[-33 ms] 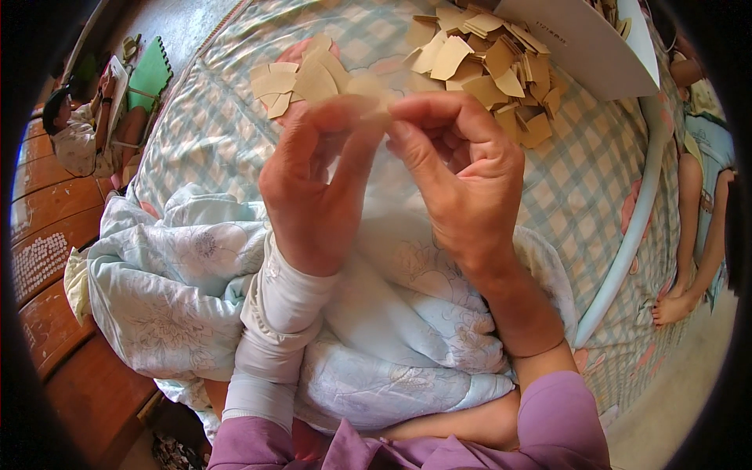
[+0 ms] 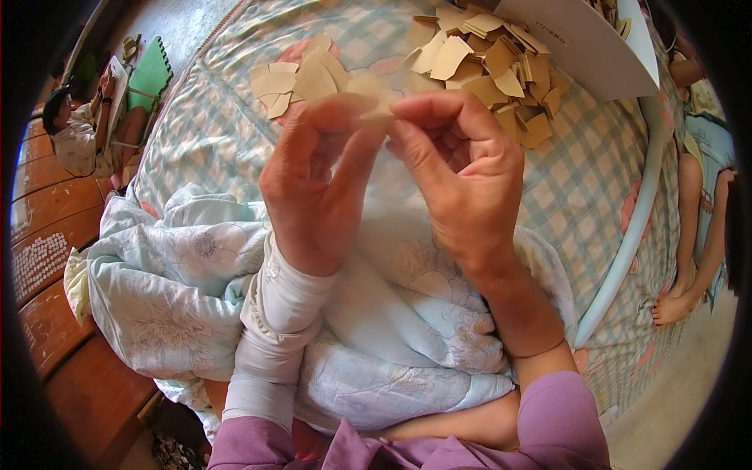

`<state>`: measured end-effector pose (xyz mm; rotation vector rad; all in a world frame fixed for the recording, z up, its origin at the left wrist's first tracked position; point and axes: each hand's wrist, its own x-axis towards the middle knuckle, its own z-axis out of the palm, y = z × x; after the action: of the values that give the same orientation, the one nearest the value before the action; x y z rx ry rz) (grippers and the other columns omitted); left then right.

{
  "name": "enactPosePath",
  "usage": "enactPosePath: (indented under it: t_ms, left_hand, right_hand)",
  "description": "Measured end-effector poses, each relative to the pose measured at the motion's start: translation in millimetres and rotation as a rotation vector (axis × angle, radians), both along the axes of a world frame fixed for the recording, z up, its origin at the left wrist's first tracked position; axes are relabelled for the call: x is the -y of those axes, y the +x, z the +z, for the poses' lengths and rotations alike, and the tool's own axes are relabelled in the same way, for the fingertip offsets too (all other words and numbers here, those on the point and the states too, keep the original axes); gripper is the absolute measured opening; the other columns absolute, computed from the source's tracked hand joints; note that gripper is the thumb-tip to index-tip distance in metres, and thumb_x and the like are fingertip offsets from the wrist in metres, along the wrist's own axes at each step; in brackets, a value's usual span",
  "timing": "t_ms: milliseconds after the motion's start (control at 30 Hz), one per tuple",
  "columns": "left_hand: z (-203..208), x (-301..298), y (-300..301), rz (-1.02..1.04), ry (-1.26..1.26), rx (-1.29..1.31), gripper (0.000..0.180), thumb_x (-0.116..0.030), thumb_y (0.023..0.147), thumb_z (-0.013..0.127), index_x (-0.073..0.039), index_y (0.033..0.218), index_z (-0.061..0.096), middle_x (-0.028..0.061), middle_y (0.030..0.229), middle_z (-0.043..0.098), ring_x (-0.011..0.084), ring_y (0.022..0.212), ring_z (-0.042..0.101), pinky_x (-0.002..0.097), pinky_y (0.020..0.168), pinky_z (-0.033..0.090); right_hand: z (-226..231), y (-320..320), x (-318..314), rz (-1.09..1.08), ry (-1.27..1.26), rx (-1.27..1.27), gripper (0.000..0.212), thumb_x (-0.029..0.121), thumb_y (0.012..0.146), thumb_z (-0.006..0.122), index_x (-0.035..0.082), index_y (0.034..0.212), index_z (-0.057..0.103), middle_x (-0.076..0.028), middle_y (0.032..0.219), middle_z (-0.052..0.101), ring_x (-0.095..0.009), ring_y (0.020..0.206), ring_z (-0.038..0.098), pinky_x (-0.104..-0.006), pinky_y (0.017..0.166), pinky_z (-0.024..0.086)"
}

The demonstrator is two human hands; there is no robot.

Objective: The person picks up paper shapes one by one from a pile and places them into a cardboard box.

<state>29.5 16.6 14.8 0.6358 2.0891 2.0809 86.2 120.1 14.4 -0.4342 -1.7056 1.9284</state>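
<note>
In front of me, above the blanket on my lap, my left hand [image 2: 317,184] and my right hand [image 2: 470,168] meet at the fingertips. Thumb and forefinger of each pinch a small tan card piece [image 2: 374,92], smeared by motion, so its shape is hard to make out. Just beyond my left hand lies a small group of curved tan card pieces [image 2: 315,80] on the checked bedsheet. Past my right hand is a larger heap of similar tan pieces [image 2: 501,63], some still stacked together.
A white box [image 2: 583,43] with more tan pieces inside stands at the far right. A pale blue tube [image 2: 623,258] curves down the right. The floral blanket [image 2: 188,274] covers my lap. One person [image 2: 86,137] sits at far left; another person's legs [image 2: 689,235] show at right.
</note>
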Motion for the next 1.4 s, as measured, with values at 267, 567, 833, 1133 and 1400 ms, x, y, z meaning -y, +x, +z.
enactPosePath:
  t_ms: [267, 567, 833, 1133, 1400]
  left_hand:
    - [-5, 8, -3, 0.028, -0.225, -0.247, 0.015, 0.003, 0.081, 0.061, 0.001, 0.094, 0.056, 0.0067, 0.089, 0.060, 0.0097, 0.082, 0.058, 0.0208, 0.071, 0.046]
    - [-5, 2, 0, 0.002, -0.027, -0.109, 0.011, 0.007, 0.083, 0.057, 0.002, 0.092, 0.054, 0.0035, 0.088, 0.056, 0.0088, 0.081, 0.056, 0.0200, 0.074, 0.045]
    - [0, 2, 0, -0.044, 0.047, 0.027, 0.012, 0.007, 0.084, 0.056, 0.004, 0.095, 0.054, 0.0039, 0.089, 0.057, 0.0085, 0.085, 0.057, 0.0202, 0.077, 0.045]
    - [-7, 7, -5, 0.041, -0.228, -0.248, 0.012, 0.005, 0.079, 0.061, 0.001, 0.090, 0.058, 0.0031, 0.083, 0.059, 0.0109, 0.078, 0.057, 0.0230, 0.070, 0.046]
    - [-17, 16, -33, 0.168, 0.013, 0.059, 0.016, -0.001, 0.080, 0.062, 0.000, 0.096, 0.060, 0.0037, 0.091, 0.057, 0.0110, 0.082, 0.055, 0.0205, 0.073, 0.044]
  right_hand:
    - [3, 0, 1, 0.063, -0.142, 0.022, 0.008, 0.001, 0.083, 0.060, 0.000, 0.090, 0.060, -0.007, 0.080, 0.063, -0.012, 0.071, 0.061, -0.0241, 0.066, 0.049]
    - [-6, 2, -3, -0.055, 0.485, -0.030, 0.005, -0.002, 0.084, 0.060, -0.001, 0.089, 0.059, -0.002, 0.083, 0.062, -0.006, 0.072, 0.057, -0.0201, 0.067, 0.047]
    - [-4, -1, 2, 0.024, -0.074, 0.035, 0.005, 0.002, 0.083, 0.061, 0.001, 0.087, 0.058, -0.008, 0.078, 0.062, -0.013, 0.070, 0.062, -0.0244, 0.064, 0.048]
    - [-7, 0, -2, -0.047, 0.476, -0.019, 0.010, 0.001, 0.079, 0.061, 0.003, 0.089, 0.058, -0.011, 0.080, 0.061, -0.026, 0.071, 0.060, -0.0307, 0.065, 0.048]
    - [-10, -1, -33, -0.271, 0.716, -0.059, 0.011, -0.001, 0.080, 0.062, 0.001, 0.091, 0.061, -0.004, 0.084, 0.059, -0.012, 0.073, 0.058, -0.0232, 0.066, 0.047]
